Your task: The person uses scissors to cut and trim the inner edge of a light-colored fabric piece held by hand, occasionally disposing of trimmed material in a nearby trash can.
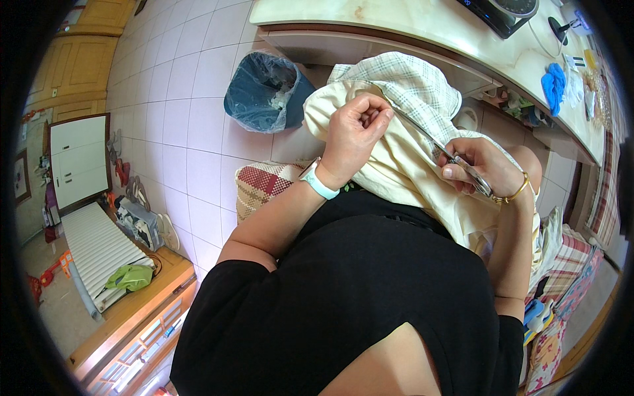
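Note:
Cream cloth with a plaid side (pixel 396 163) lies over my lap and knees. My left hand (pixel 359 131), with a watch on a pale mint strap at the wrist, is closed with finger and thumb together above the cloth; whether it pinches a thread or a bit of fabric is too small to tell. My right hand (pixel 475 166), a gold bracelet at its wrist, grips a slim metal tool, seemingly scissors (pixel 473 175). The tool's long narrow blades run up and left across the cloth towards my left fingertips.
A blue waste bin (pixel 267 94) lined with clear plastic stands on the tiled floor, left of the cloth. Beyond my knees is a marble-look counter (pixel 396 15) with a black electronic device (pixel 505 15) and a blue cloth (pixel 553 89). A checked cushion (pixel 262 185) sits beside me.

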{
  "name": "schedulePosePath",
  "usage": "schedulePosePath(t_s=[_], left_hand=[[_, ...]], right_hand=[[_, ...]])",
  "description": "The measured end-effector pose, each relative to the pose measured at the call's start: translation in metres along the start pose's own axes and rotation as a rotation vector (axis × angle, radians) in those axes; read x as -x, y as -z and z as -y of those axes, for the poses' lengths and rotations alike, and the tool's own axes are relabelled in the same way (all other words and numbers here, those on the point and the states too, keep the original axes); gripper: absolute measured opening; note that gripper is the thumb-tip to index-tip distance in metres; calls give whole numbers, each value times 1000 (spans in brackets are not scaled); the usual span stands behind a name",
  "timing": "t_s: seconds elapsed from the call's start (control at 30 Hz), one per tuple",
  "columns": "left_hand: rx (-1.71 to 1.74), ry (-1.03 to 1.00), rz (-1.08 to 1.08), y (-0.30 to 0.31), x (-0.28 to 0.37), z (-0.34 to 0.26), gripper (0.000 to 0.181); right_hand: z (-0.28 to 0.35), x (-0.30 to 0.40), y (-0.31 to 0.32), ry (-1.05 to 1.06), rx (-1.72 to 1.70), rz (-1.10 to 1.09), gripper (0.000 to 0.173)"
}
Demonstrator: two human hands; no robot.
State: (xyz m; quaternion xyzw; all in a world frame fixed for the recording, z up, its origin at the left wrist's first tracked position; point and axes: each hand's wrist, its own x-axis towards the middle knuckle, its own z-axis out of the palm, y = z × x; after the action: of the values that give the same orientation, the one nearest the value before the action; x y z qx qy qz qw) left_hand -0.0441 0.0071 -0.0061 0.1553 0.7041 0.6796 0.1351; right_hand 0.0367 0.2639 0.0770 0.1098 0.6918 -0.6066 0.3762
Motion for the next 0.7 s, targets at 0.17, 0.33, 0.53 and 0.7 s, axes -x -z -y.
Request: schedulePosePath(t_s=[0.17, 0.33, 0.53, 0.7], left_hand=[[7, 8, 0, 0, 1, -3, 4], [22, 10, -2, 0, 1, -1, 3], [10, -2, -1, 0, 1, 0, 3], [19, 5, 1, 0, 1, -2, 3]], right_hand=[[-1, -2, -2, 9, -17, -5, 31], [0, -3, -2, 9, -21, 0, 32], [1, -4, -3, 11, -31, 0, 32], [1, -4, -4, 15, -42, -12, 32]])
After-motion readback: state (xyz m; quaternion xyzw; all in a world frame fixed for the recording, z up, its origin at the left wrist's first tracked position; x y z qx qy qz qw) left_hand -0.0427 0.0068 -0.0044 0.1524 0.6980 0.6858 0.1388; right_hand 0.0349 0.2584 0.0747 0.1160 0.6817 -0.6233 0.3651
